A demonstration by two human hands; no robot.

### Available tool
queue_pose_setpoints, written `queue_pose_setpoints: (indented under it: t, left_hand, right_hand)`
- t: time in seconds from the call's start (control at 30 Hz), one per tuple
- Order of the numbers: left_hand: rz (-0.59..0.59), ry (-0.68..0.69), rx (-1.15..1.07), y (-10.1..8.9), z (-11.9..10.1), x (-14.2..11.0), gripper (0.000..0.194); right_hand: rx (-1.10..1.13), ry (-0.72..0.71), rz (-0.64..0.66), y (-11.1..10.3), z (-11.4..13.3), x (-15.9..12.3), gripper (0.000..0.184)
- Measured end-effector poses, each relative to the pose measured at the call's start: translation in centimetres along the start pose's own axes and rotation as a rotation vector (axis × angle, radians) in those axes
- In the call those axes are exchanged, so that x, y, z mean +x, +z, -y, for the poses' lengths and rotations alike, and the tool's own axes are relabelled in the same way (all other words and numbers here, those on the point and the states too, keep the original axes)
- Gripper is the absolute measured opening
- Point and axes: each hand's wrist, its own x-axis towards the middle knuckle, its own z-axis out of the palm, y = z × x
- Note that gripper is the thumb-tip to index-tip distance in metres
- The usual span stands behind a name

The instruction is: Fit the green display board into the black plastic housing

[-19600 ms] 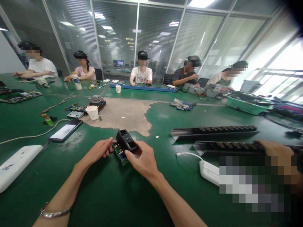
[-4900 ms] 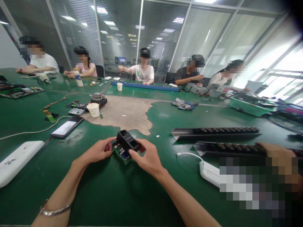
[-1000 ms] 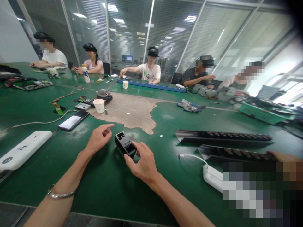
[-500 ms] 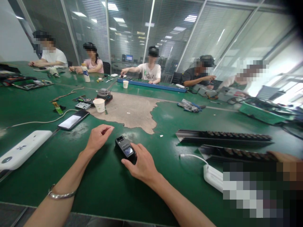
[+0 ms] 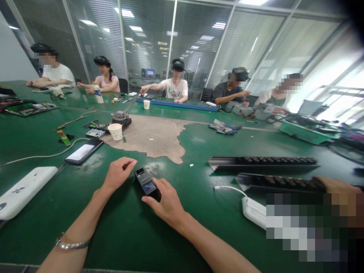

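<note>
A small black box-shaped device (image 5: 145, 182) with a little screen on its top face is at the middle of the near table. My right hand (image 5: 167, 201) grips its near end, thumb on one side and fingers on the other. Just left of the device is my left hand (image 5: 118, 173), its fingers curled in and pressed together. Whatever they may hold is hidden. A metal bangle (image 5: 72, 243) circles my left wrist. Further left, a phone (image 5: 84, 151) with a lit white screen lies on the green table (image 5: 119, 235).
A white power bank-like case (image 5: 27, 191) lies at left. Paper cups (image 5: 115, 131) and a speaker-like part (image 5: 121, 118) stand beyond. At right are black rails (image 5: 264, 163), a white adapter (image 5: 253, 212), a co-worker's hand (image 5: 338, 187), gloves (image 5: 223, 127) and a green basket (image 5: 308, 132). Several people sit opposite.
The view has turned slightly, so the scene sits a little further left and lower. My right hand still holds the device, and my left hand keeps its curled pose.
</note>
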Motion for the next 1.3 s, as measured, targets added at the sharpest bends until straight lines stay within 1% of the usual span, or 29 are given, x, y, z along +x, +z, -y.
queue_pose_setpoints:
  t: [0.1, 0.2, 0.3, 0.4, 0.5, 0.67, 0.77, 0.9, 1.0, 1.1, 1.23, 1.3]
  left_hand:
    - [0.016, -0.037, -0.031, 0.1, 0.3, 0.0, 0.032]
    - [0.08, -0.078, -0.048, 0.4, 0.3, 0.0, 0.035]
    - [0.126, -0.065, -0.058, 0.7, 0.2, 0.1, 0.035]
    - [0.128, -0.043, -0.066, 0.9, 0.5, 0.2, 0.036]
    - [0.129, -0.039, -0.07, 0.9, 1.3, 0.2, 0.037]
    - [0.056, 0.012, -0.038, 0.8, 2.2, 0.2, 0.036]
    - [0.033, 0.017, -0.029, 0.8, 2.3, 0.3, 0.036]
    - [0.003, -0.007, -0.03, 0.9, 2.5, 0.3, 0.035]
    - [-0.033, -0.029, -0.024, 0.9, 2.8, 0.2, 0.034]
    - [-0.048, -0.069, -0.024, 0.9, 3.1, 0.1, 0.035]
    - [-0.108, -0.088, -0.025, 0.7, 3.2, 0.2, 0.034]
    - [-0.122, -0.102, -0.018, 0.6, 3.1, 0.3, 0.033]
  right_hand:
    - [0.018, 0.005, -0.015, 0.2, -0.1, 0.0, 0.051]
    - [0.014, 0.017, -0.022, 0.2, -0.2, 0.2, 0.049]
    - [0.033, 0.024, -0.021, 0.4, -0.3, 0.4, 0.048]
    - [0.04, 0.044, -0.038, 0.8, -0.4, 0.7, 0.051]
    - [0.032, 0.055, -0.052, 1.1, -0.4, 1.1, 0.048]
    - [-0.032, 0.072, -0.021, 1.1, -0.1, 2.2, 0.039]
    - [-0.087, 0.119, -0.017, 1.2, 0.3, 2.9, 0.04]
    - [-0.075, 0.114, -0.087, 2.0, 0.6, 3.6, 0.042]
    - [-0.014, 0.088, -0.166, 2.7, 0.2, 3.6, 0.039]
    - [0.058, 0.089, -0.217, 2.9, -0.9, 3.5, 0.046]
    - [0.147, 0.123, -0.202, 2.0, -2.1, 3.4, 0.063]
    - [0.168, 0.13, -0.188, 1.5, -2.2, 3.4, 0.063]
